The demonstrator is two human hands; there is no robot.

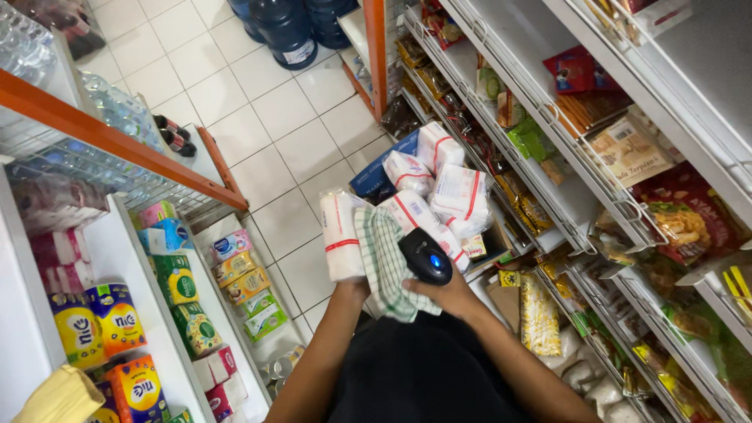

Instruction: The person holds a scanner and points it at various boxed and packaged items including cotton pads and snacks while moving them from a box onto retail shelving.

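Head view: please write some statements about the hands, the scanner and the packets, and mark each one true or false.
1. The right hand holds a black scanner. True.
2. The scanner shows a red light. False: the light on it is blue.
3. The left hand is at the bottom of a white packet with red stripes, beside a green checked cloth. True.
4. The white packets lie on the floor tiles. False: they are piled up in front of the person, at the right-hand shelves.
5. Big blue water bottles stand on the floor at the far end. True.
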